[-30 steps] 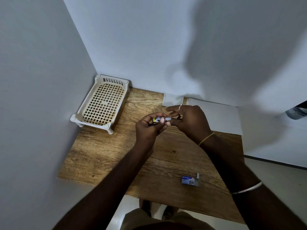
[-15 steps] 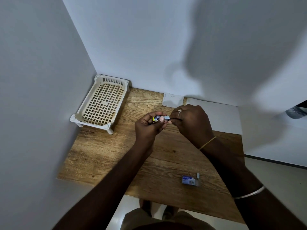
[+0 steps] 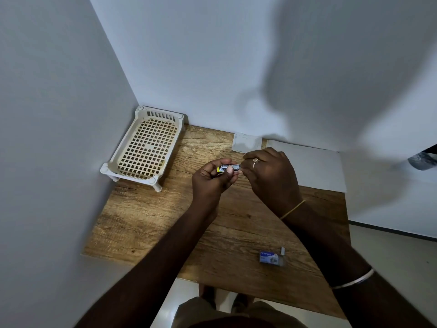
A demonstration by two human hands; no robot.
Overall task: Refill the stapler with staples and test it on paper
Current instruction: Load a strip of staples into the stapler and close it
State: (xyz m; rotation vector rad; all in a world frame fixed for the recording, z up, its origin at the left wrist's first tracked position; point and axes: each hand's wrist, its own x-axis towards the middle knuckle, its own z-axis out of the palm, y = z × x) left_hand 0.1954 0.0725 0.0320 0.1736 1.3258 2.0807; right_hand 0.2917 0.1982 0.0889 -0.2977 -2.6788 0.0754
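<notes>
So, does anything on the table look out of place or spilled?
Only one small thing: a short strip of staples lies loose on the wooden table, just outside the staple box. Nothing else stands out.

stapler (image 3: 229, 167): mostly covered by the left hand (image 3: 211, 181) and right hand (image 3: 272, 178) at frame centre; too small to tell if it is open
right fingertips: hidden behind the stapler's end
box (image 3: 269, 257), lower right: print too small to read
dark object (image 3: 424, 158), right edge: cut off, blurred
feet, bottom edge: partly hidden under the table (image 3: 146, 216)
</notes>
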